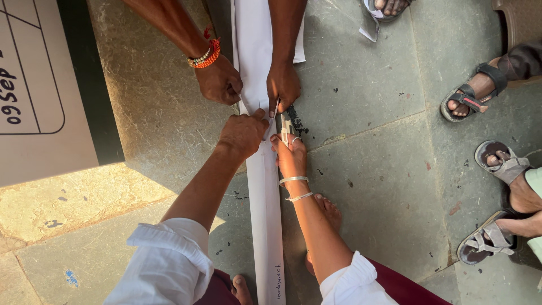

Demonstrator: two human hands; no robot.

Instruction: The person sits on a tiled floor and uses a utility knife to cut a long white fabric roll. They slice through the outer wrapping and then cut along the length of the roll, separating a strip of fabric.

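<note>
You are pinning the long white strip [265, 186] flat on the floor [372, 169], left hand [244, 133] curled closed, pressing it, right hand [289, 155] gripping a small tool [284, 125]. It is probably light and stiff; hold its edges.

Grey-green stone floor [372, 169], sunlit patch left, white board [34, 85].

head cam | straight down | close over hands | single view
</note>
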